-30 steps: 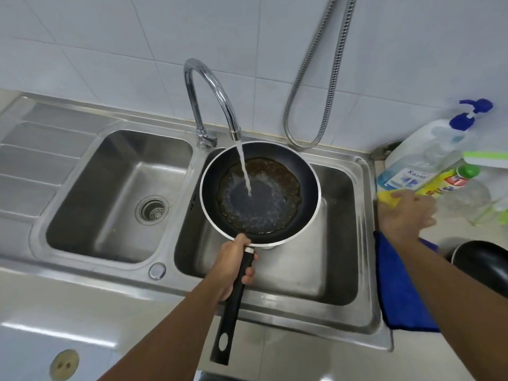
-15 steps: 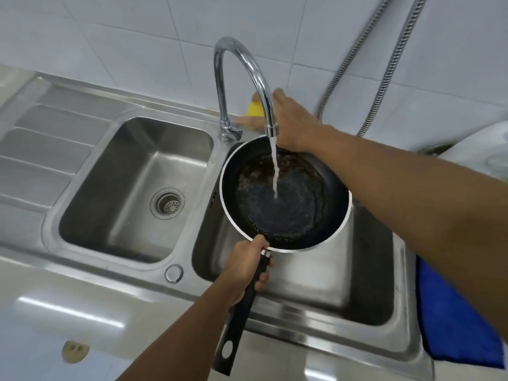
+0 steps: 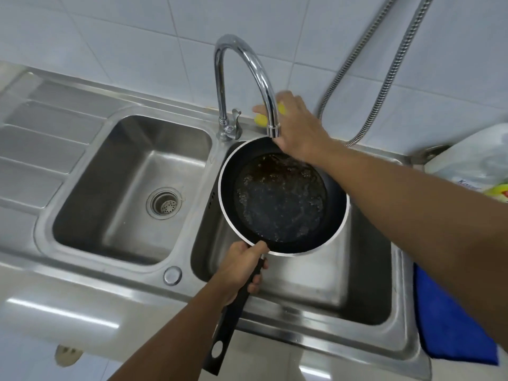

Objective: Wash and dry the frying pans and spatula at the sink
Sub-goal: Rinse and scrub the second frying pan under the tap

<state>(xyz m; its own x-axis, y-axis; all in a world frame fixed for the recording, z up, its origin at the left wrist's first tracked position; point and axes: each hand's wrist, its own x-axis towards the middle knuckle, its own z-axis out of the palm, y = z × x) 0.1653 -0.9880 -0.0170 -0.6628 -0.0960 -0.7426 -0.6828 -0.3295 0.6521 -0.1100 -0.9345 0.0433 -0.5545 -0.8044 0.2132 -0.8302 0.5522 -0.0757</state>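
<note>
Two steel basins in a brushed sink, white wall tiles behind. Left hand wrapped round black handle of round frying pan, wet inside, over rt basin. Right hand curled on yellow sponge behind chrome tap.

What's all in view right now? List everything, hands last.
pan: 1, black, held over right basin, dirty water inside
tap: 1, chrome, behind the basins, no water running
sink: 1, steel, two basins, drainboard left
hose: 1, metal, on wall, right
sponge: 1, yellow, under right hand, behind tap
cloth: 1, blue, right of sink
bottles: count unclear, white and yellow-green, right edge
left hand: grips pan handle
right hand: on sponge
</note>
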